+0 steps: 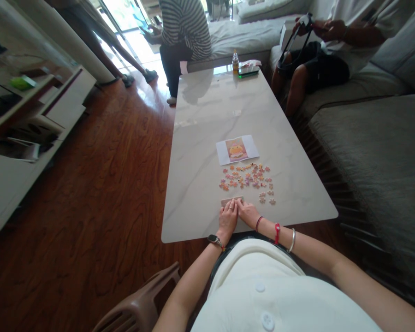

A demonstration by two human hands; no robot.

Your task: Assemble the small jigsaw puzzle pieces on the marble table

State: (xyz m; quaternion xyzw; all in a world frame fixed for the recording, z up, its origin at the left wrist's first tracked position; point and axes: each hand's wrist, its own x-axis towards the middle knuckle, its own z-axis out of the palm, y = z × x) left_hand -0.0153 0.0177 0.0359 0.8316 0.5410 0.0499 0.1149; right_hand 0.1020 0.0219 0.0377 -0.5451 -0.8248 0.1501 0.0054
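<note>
Left hand (229,212) and right hand (248,214) meet over a thin brown-striped strip (224,202), seemingly joined pieces, on the white marbled table (197,193); whether they pinch, I cannot tell. Beyond, many small orange-pink jigsaw pieces (248,176) lie unjoined, below a white picture sheet (236,150).

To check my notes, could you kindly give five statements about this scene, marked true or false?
1. The left hand and right hand are both at a pale strip. True.
2. The printed picture lies nearer the hands than the loose puzzle pieces. False: the printed picture lies beyond the loose puzzle pieces.
3. The left arm wears a watch. True.
4. The bottle lies on its side. False: the bottle stands upright.
5. A silver bangle is on the right arm. True.
</note>
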